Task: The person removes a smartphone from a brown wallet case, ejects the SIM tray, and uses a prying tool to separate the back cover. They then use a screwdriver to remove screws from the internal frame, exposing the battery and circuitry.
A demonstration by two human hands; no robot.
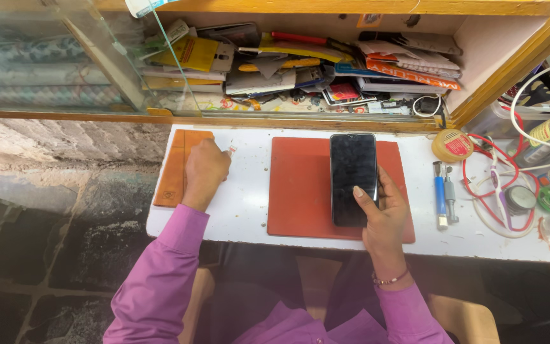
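In the head view, the right hand (386, 213) grips a black rectangular smartphone (353, 178) with a dark screen, its thumb lying across the lower right of the glass and its fingers wrapped behind the right edge. The phone lies lengthwise over a red rectangular work mat (300, 191) in the middle of the white table (246, 197). The left hand (205, 172) is curled into a loose fist at the left of the table, pinching a small white object (231, 151) between its fingertips; what that object is cannot be told. Just beside this hand, at the table's left edge, sits a flat orange-brown pad (172, 172). To the right of the mat lie a blue and silver pen-shaped tool (440, 194), a round yellow tin (452, 144) and a tangle of red and white cables (498, 191). At the far side, a wooden shelf (326, 6) holds cluttered packets.
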